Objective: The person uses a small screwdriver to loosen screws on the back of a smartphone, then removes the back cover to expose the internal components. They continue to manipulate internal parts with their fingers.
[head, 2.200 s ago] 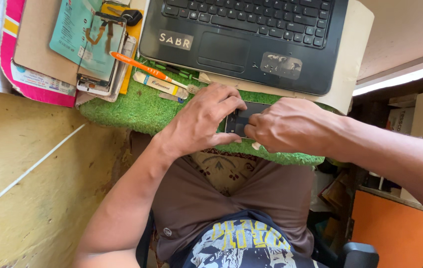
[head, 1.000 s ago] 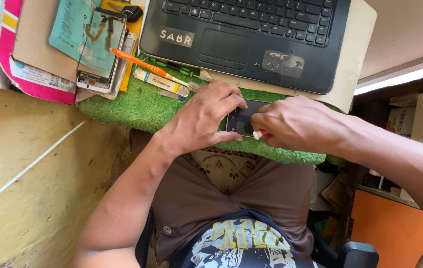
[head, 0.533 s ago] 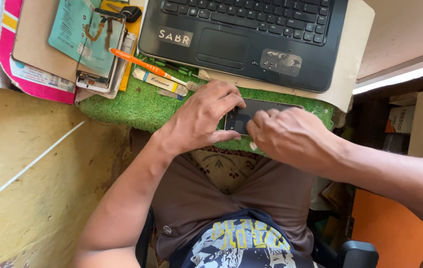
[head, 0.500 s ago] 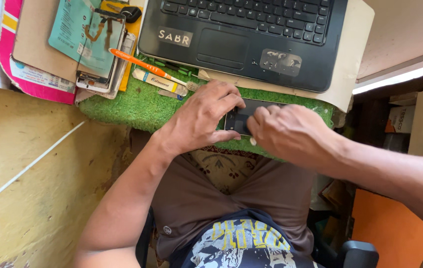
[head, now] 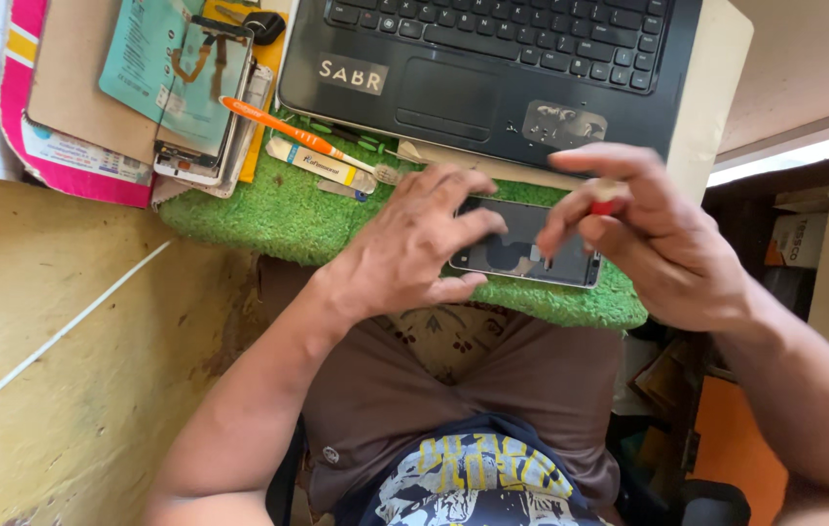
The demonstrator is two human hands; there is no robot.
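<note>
A dark phone panel (head: 523,251) lies flat on the near edge of a green artificial-grass mat (head: 283,209), just above the person's lap. The left hand (head: 412,255) rests on the panel's left end, fingers curled and pinning it down. The right hand (head: 650,234) hovers just right of it, pinching a small red-tipped tool (head: 607,198) between thumb and fingers. Farther back on the mat lie an orange-handled toothbrush (head: 297,131) and a small tube (head: 321,163). Beyond them sits a black laptop (head: 492,68). To the far left, a disassembled phone (head: 198,107) rests on stacked papers and a pink folder (head: 20,93). A yellow wall (head: 44,341) fills the left.
</note>
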